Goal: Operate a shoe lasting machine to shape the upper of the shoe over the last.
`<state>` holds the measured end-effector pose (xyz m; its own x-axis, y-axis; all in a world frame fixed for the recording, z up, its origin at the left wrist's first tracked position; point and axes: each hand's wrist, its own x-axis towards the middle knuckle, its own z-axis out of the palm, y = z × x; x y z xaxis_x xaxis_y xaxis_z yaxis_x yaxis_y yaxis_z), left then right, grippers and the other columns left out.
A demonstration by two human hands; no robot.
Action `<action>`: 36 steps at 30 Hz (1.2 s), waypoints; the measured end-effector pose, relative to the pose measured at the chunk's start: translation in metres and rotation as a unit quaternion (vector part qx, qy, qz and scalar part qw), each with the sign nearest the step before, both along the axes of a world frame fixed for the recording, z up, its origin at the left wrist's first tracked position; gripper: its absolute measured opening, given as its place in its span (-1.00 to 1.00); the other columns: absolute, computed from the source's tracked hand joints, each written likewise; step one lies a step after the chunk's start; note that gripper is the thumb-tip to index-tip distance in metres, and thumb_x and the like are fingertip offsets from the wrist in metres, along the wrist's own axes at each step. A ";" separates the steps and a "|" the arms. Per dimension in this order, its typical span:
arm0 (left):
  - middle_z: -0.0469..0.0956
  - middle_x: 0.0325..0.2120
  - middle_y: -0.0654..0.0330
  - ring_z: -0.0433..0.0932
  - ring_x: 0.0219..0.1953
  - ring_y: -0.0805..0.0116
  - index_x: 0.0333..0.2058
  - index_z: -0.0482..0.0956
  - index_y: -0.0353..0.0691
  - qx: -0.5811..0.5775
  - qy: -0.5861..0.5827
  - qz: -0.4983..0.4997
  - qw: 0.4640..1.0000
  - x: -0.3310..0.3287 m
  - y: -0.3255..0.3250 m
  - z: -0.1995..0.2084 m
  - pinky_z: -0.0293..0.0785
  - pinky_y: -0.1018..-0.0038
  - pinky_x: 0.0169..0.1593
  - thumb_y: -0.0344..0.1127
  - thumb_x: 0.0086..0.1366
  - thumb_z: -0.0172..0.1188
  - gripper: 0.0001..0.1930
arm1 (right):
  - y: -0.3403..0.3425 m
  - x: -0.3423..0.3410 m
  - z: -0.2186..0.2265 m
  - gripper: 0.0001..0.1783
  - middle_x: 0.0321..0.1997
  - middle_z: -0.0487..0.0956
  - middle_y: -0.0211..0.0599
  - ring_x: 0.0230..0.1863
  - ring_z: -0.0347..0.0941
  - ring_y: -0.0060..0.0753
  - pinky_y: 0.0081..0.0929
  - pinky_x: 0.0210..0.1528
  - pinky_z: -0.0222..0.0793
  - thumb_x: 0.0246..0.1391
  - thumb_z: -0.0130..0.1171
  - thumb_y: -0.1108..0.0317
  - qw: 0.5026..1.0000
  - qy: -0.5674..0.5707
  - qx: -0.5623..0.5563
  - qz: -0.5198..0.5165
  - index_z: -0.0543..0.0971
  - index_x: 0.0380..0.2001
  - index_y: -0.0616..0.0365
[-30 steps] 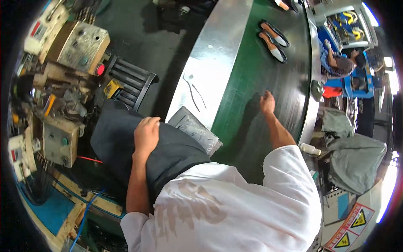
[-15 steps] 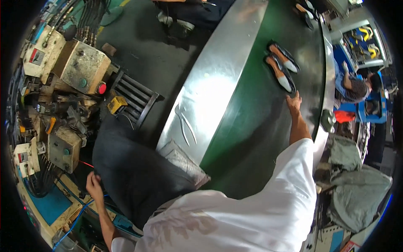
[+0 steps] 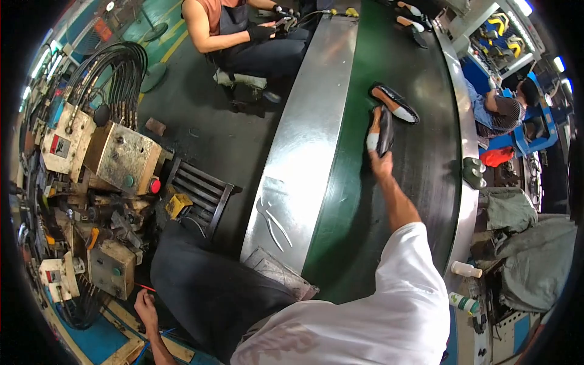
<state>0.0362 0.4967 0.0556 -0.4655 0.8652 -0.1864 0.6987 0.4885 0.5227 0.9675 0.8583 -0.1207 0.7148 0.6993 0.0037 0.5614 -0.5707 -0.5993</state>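
On the green belt [image 3: 340, 243], a dark shoe [image 3: 384, 131] in the right hand [image 3: 382, 163]

Head view, the only one: the hands are well apart. The right is clamped on the near end of the dark shoe, which looks tipped toward its side, tan and white showing along its left. Whether it is clear of the belt cannot be told. A second shoe [image 3: 396, 104] lies just beyond; whether the two touch is unclear.

With the hold at one end only, the far end could swing or twist if the fingers slacken, and it might scuff the second shoe or push it askew.

The left hand [image 3: 146, 307] holds nothing visible, its fingers loosely bent beside a grimy control box [image 3: 111, 267]. Contact there cannot be told; a careless backward reach could knock the box's button.

On the metal tabletop [image 3: 304, 134], pliers [image 3: 274, 225] lie near the edge, beside a grey folded pad [image 3: 281, 272] close to the dark-clad thigh [image 3: 213, 286]. A shift of that leg could shove the pad into the pliers and send them off.

At the upper edge, a co-worker's gloved hand [image 3: 261, 32] is well away, so a clash seems unlikely.
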 end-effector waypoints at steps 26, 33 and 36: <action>0.71 -0.09 -0.09 0.72 0.02 -0.04 0.10 0.68 -0.36 0.329 -0.107 -0.087 0.934 0.081 0.131 0.079 0.64 0.20 0.02 -0.31 0.52 0.28 -0.70 | -0.206 -0.568 0.233 0.12 0.32 0.59 0.18 0.36 0.50 -0.08 -0.21 0.45 0.35 0.15 0.51 -0.10 0.663 0.451 -0.208 0.560 0.30 0.47 0.58; 0.69 -0.28 -0.17 0.69 -0.13 -0.29 -0.25 0.67 -0.33 0.173 0.082 0.185 0.964 0.017 -0.014 0.024 0.62 -0.03 -0.05 -0.32 0.46 0.20 -0.81 | -0.235 -0.670 0.259 0.05 0.60 0.25 0.30 0.54 0.33 0.19 -0.03 0.48 0.37 0.12 0.58 0.11 0.522 0.115 -0.099 0.839 0.30 0.58 0.15; 0.70 -0.30 -0.17 0.69 -0.14 -0.31 -0.26 0.69 -0.31 0.159 0.042 0.260 0.951 0.033 -0.053 0.005 0.61 -0.07 -0.02 -0.30 0.46 0.19 -0.80 | -0.249 -0.675 0.266 0.03 0.70 0.03 0.19 0.46 0.31 0.43 0.09 0.41 0.46 0.02 0.59 0.28 0.393 -0.074 -0.069 0.914 0.39 0.56 -0.39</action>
